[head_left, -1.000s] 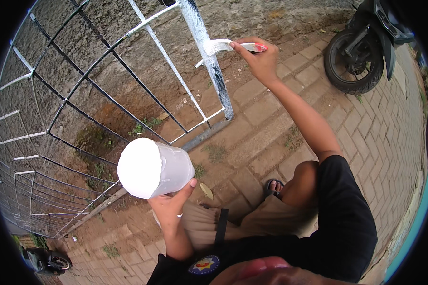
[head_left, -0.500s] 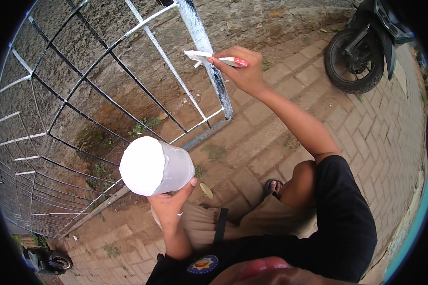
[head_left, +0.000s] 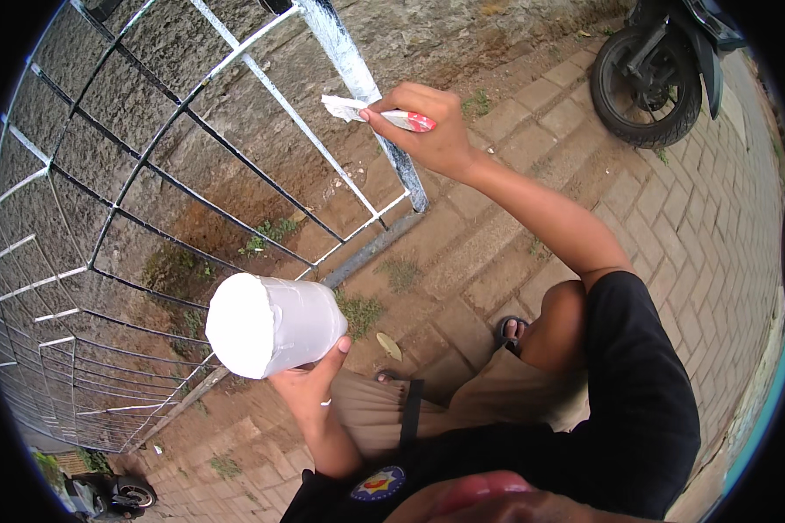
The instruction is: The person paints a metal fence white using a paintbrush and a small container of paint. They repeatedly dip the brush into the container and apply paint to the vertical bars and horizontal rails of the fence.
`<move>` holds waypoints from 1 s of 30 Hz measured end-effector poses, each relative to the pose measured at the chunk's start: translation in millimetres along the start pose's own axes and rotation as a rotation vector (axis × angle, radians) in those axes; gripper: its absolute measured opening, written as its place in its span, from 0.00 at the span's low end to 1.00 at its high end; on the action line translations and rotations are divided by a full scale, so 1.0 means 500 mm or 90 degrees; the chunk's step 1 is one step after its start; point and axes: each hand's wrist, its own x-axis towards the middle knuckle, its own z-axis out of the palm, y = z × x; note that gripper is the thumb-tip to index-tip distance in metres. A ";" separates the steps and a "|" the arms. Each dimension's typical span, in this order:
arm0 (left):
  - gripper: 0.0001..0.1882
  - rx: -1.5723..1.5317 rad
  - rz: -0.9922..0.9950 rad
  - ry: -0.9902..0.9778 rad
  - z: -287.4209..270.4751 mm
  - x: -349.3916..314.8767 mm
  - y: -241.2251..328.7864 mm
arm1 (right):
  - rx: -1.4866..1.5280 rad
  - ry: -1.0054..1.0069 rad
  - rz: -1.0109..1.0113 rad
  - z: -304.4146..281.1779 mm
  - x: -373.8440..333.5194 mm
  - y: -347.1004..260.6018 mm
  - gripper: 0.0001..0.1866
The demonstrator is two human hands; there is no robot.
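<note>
My right hand (head_left: 429, 131) pinches a paintbrush (head_left: 397, 118) with a red-and-white handle. Its white-coated bristles point left, just in front of the gate's end post (head_left: 347, 63); whether they touch it I cannot tell. That post is streaked white over a dark surface down to its foot. Lower left, my left hand (head_left: 310, 383) grips a translucent plastic tub (head_left: 310, 322) from below, thumb along its side. The tub is tilted, and its round end looks bright white; I cannot make out the paint level. Some bars of the metal gate (head_left: 214, 74) are white, others black.
A rough wall (head_left: 262, 131) rises behind the gate. A motorbike's front wheel (head_left: 647, 87) stands on the brick paving (head_left: 654, 235) at the upper right, and another motorbike (head_left: 105, 495) is at the lower left. Weeds (head_left: 358, 315) grow near the gate's foot.
The view has shifted a little. My right hand and the brush sit slightly farther left and lower. The tub in my left hand has moved down and a bit left.
</note>
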 end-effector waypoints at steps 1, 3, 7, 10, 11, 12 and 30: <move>0.44 -0.009 -0.009 0.002 -0.001 -0.003 0.001 | -0.002 -0.007 -0.002 -0.001 -0.003 -0.002 0.07; 0.45 -0.027 -0.028 0.004 -0.002 -0.011 0.006 | -0.015 -0.004 0.027 -0.018 -0.013 0.017 0.07; 0.45 -0.017 -0.044 0.015 -0.012 -0.017 0.012 | -0.082 0.068 0.171 -0.083 -0.046 0.130 0.09; 0.46 -0.026 -0.036 0.019 -0.022 -0.017 0.009 | -0.130 0.095 0.195 -0.091 -0.048 0.147 0.09; 0.46 -0.025 -0.029 0.016 -0.025 -0.014 0.007 | -0.142 0.097 0.188 -0.092 -0.047 0.147 0.09; 0.46 -0.021 -0.022 0.019 -0.028 -0.016 0.006 | -0.121 0.074 0.142 -0.072 -0.045 0.131 0.09; 0.46 -0.047 -0.059 -0.010 0.019 -0.004 0.010 | -0.056 -0.008 0.139 -0.048 -0.105 0.074 0.08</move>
